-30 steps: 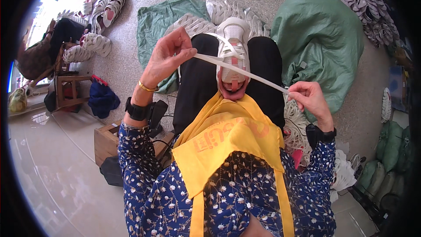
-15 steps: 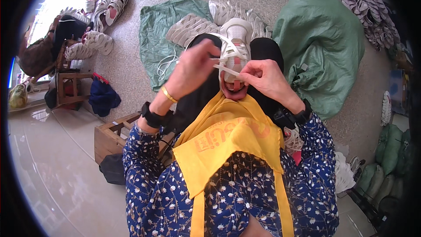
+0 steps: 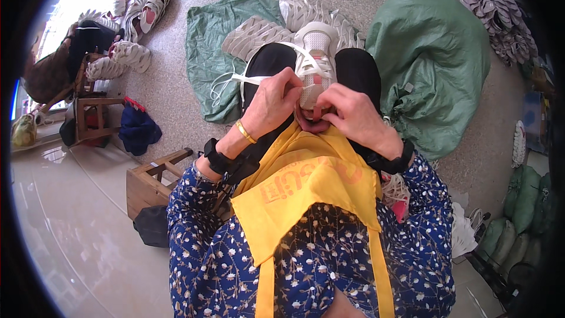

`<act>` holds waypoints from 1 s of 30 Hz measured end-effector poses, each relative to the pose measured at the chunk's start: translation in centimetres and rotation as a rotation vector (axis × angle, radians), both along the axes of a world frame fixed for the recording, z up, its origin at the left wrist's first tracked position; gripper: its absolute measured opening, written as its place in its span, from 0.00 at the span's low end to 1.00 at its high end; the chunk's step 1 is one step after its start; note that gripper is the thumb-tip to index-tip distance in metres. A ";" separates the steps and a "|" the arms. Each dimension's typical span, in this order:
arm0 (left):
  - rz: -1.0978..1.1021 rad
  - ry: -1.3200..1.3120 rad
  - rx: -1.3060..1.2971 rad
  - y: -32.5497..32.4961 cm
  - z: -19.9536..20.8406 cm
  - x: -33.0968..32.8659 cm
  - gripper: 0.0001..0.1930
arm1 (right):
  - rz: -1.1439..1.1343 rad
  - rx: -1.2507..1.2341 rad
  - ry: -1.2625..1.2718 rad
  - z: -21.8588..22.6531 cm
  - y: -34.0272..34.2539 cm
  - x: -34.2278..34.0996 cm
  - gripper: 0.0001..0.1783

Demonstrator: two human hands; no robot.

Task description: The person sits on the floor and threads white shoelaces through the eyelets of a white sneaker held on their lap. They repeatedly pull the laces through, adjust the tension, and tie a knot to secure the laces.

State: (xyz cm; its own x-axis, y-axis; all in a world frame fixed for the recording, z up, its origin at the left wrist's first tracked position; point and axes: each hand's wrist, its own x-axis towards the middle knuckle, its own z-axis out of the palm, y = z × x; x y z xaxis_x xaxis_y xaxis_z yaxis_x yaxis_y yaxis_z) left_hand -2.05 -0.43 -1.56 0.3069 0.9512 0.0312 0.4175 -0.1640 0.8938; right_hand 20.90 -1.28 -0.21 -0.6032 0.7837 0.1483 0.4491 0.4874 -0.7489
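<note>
A white sneaker with pink parts on its tongue lies lengthwise between my knees, toe pointing away and its opening toward me. A white shoelace crosses its front and trails over my left knee onto the floor side. My left hand is closed in a pinch at the left edge of the sneaker's eyelets; what sits between its fingertips is hidden. My right hand has its fingers bent and pressed onto the sneaker's pink tongue and opening. A yellow apron covers my lap below.
Rows of white shoe uppers lie on a green sheet ahead. A large green sack stands to the right. More shoe uppers are piled at far right. A wooden stool stands left of me.
My left hand has come down and right to the sneaker's edge. My right hand has moved slightly inward and lower. The lace stretched between them is out of sight; a lace end now lies leftward.
</note>
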 end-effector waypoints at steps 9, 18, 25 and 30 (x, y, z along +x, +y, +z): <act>0.119 0.079 0.126 -0.1 -0.4 1.7 0.06 | 0.118 0.324 0.029 -1.1 -0.1 -0.4 0.06; 0.057 0.191 0.238 1.0 -1.3 2.4 0.05 | 0.064 0.275 0.116 -1.0 0.0 -0.1 0.06; -0.108 0.075 0.334 1.4 -1.2 1.7 0.05 | 0.033 0.210 0.144 -1.0 -0.2 -0.1 0.06; -0.072 0.063 0.287 1.7 -1.5 1.8 0.04 | 0.011 0.185 0.158 -0.8 -0.3 -0.2 0.06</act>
